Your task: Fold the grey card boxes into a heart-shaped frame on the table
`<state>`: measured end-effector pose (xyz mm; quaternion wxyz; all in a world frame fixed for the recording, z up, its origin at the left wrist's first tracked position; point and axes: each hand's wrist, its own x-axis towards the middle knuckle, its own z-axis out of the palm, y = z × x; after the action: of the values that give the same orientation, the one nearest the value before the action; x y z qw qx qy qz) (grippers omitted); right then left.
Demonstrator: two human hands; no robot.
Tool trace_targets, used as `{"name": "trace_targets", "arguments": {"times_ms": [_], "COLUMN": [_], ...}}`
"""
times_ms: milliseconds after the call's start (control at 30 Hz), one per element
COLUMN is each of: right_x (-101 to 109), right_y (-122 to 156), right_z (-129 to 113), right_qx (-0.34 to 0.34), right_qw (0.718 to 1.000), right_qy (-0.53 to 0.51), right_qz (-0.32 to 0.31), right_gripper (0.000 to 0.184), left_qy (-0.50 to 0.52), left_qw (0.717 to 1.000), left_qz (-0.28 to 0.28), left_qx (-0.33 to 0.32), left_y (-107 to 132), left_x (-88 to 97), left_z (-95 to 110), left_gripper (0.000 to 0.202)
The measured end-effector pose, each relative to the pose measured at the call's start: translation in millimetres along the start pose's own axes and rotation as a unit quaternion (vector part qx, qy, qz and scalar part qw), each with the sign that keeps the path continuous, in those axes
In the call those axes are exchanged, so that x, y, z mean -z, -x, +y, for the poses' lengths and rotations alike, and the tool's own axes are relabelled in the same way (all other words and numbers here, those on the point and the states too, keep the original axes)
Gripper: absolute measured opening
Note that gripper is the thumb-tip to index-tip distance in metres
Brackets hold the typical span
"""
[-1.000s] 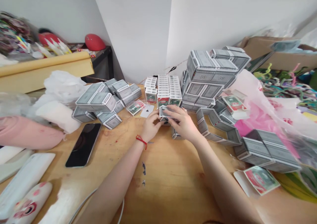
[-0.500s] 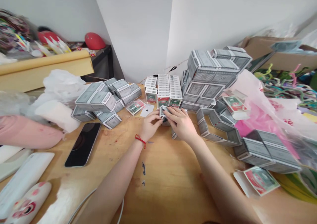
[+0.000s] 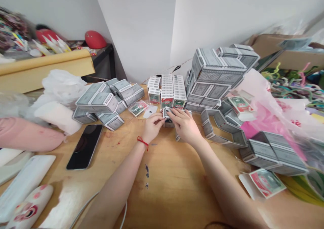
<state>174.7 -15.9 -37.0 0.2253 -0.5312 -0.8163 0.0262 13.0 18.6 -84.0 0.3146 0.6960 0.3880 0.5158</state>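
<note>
Pinching narrowly in the head view, the left hand (image 3: 152,126) is holding a patterned playing card (image 3: 165,112) by its left edge, while the right hand (image 3: 186,125) is resting its fingers over the card's right side; whether it is gripping, I cannot tell. The card is sitting between the hands, just in front of rows of card boxes (image 3: 167,87). A club card (image 3: 151,111) is lying just beyond the left hand, and an open card frame (image 3: 206,123) is standing near the right hand on the wooden table (image 3: 174,188).
</note>
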Motion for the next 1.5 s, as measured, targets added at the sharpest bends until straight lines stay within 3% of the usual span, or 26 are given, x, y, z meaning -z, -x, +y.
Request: {"name": "trace_targets", "arguments": {"times_ms": [200, 400, 733, 1033, 1267, 1500], "right_x": [-1, 0, -2, -2, -2, 7], "right_y": [1, 1, 1, 1, 1, 1], "right_z": [0, -2, -1, -1, -3, 4], "right_qx": [-0.004, -0.002, -0.004, -0.005, -0.001, -0.013], "right_qw": [1.000, 1.000, 1.000, 1.000, 1.000, 0.996], "right_qy": [0.008, 0.008, 0.008, 0.012, 0.010, -0.086], "right_qz": [-0.002, 0.001, 0.006, 0.001, -0.008, -0.013], "right_gripper": [0.039, 0.039, 0.039, 0.038, 0.039, 0.040], "left_qy": [-0.001, -0.024, 0.036, -0.006, 0.062, 0.042], "left_qw": [1.000, 0.999, 0.999, 1.000, 0.997, 0.999], "left_qz": [-0.009, -0.023, -0.002, -0.020, -0.006, -0.007], "left_qx": [-0.011, -0.003, 0.024, 0.002, 0.035, 0.020], "left_y": [2, 0, 1, 0, 3, 2], "left_x": [2.4, 3.8, -0.3, 1.1, -0.9, -1.7], "left_z": [-1, -2, -5, -4, -11, -6], "left_gripper": [0.004, 0.010, 0.010, 0.011, 0.011, 0.009]}}
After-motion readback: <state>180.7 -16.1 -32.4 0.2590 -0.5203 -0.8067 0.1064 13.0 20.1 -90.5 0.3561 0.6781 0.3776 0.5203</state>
